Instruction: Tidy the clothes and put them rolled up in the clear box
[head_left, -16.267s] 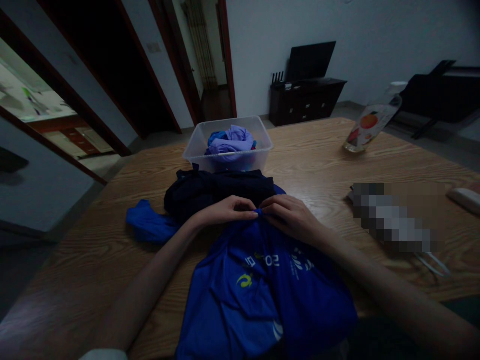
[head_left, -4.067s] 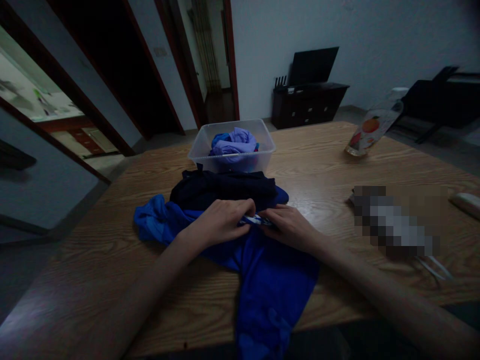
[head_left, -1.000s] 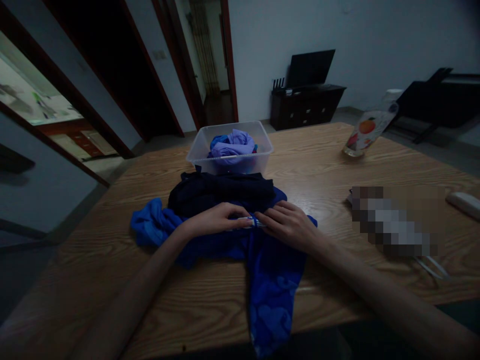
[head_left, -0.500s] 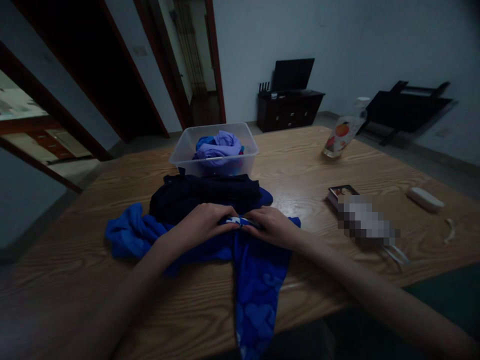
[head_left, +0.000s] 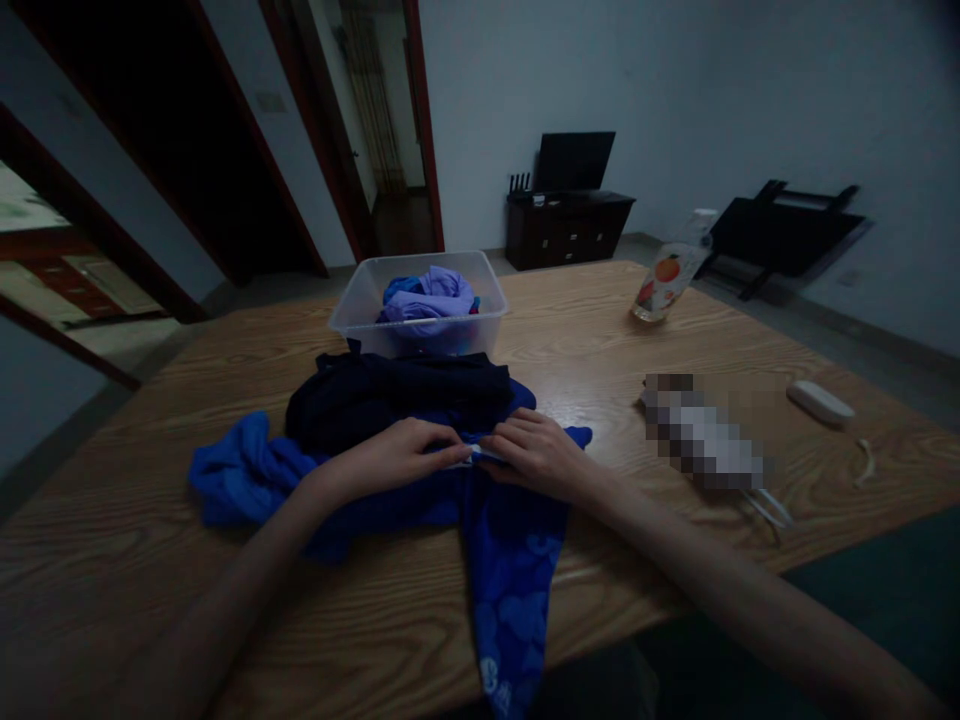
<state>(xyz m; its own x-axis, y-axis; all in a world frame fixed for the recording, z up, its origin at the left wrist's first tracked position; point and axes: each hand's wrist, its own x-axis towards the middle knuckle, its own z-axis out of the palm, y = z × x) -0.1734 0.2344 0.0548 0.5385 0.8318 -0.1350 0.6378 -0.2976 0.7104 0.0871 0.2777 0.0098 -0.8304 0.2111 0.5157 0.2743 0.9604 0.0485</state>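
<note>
A bright blue garment (head_left: 510, 560) lies crumpled on the wooden table (head_left: 187, 620), one end hanging over the near edge. My left hand (head_left: 390, 455) and my right hand (head_left: 532, 455) meet at its upper middle, both pinching a white-striped edge of the cloth between fingertips. Just beyond my hands lies a dark navy garment (head_left: 397, 395). Behind that stands a clear plastic bin (head_left: 352, 315) with purple and blue clothes (head_left: 427, 295) in it.
A plastic bottle with a fruit label (head_left: 664, 285) stands at the far right of the table. A blurred-out object (head_left: 701, 435), a small white device (head_left: 819, 402) and a thin cord (head_left: 866, 460) lie to the right. Doorways and a dark cabinet sit beyond.
The view has swung to the right, so everything sits further left. My hands stay together on the garment's striped edge and the cloth has bunched a little more under them.
</note>
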